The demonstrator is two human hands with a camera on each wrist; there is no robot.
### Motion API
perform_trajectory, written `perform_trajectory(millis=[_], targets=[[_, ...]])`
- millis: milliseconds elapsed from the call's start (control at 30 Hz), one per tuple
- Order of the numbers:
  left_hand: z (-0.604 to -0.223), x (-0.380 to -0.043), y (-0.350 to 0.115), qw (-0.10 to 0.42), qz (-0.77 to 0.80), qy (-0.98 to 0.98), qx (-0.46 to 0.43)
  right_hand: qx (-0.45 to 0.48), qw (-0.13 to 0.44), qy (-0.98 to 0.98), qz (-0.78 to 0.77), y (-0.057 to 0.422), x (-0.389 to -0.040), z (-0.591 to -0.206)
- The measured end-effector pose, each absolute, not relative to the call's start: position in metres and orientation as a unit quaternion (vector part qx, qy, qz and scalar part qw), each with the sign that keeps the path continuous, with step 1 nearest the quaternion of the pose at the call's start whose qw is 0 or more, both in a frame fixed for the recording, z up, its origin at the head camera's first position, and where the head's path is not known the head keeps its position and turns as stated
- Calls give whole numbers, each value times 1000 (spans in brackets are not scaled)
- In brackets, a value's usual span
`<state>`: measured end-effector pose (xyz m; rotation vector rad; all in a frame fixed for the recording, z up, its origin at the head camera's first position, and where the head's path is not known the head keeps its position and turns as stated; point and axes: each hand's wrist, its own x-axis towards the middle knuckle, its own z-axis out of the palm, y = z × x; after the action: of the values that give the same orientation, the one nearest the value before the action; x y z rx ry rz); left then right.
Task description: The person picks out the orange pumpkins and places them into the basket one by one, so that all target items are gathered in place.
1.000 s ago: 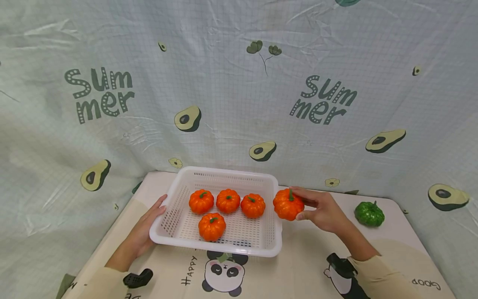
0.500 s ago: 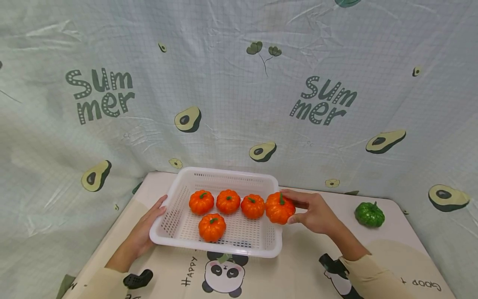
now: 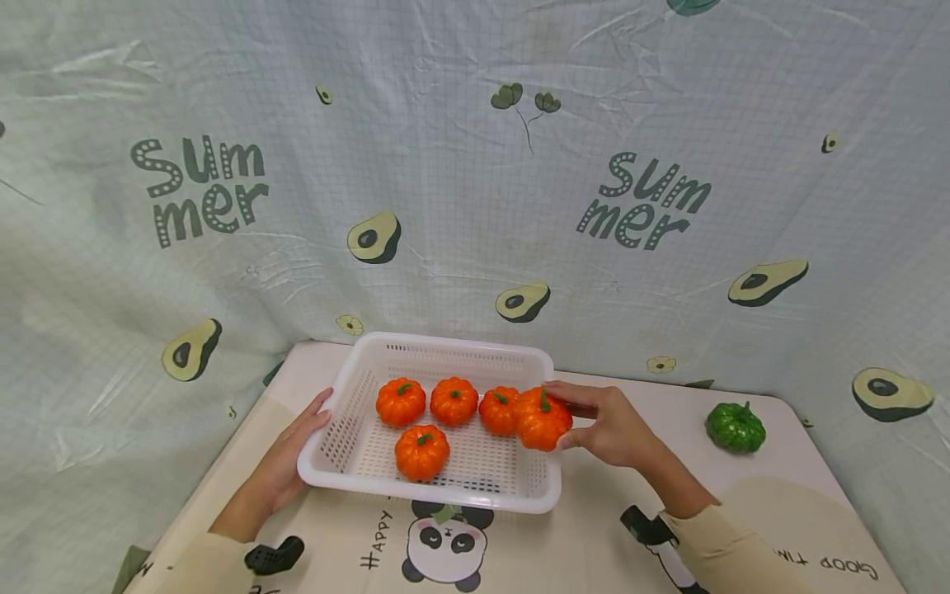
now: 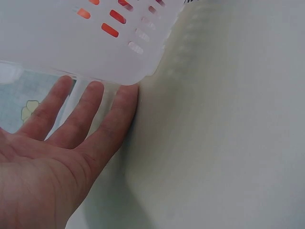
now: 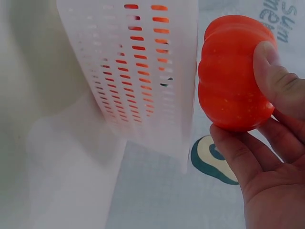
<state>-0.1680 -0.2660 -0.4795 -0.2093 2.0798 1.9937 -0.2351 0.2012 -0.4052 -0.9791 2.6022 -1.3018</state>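
Note:
My right hand [image 3: 610,425] grips an orange pumpkin [image 3: 544,419] with a green stem, thumb on one side and fingers on the other. In the head view this pumpkin overlaps the right rim of a white slotted plastic basket [image 3: 430,490]; the right wrist view has the held pumpkin [image 5: 236,76] above the rim. Inside the basket lie several more orange pumpkins, among them one at the front [image 3: 421,453]. My left hand [image 3: 285,454] is at the basket's left side. Its straight fingers [image 4: 119,112] touch the basket's outer wall in the left wrist view.
A green pumpkin [image 3: 736,427] sits on the table [image 3: 594,528] to the right of my right hand. Behind the table hangs a pale curtain [image 3: 445,165] printed with avocados. Panda drawings and lettering decorate the tabletop.
My right hand has moved left with the orange pumpkin, from beside the basket's right edge to over it. The left hand and the basket stay where they were.

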Motion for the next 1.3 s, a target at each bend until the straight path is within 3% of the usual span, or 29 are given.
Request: perform_trajectory(millis=[1300], targets=[[-480, -170, -266, 130, 686, 711, -82, -305, 102, 858, -401, 153, -238, -416]])
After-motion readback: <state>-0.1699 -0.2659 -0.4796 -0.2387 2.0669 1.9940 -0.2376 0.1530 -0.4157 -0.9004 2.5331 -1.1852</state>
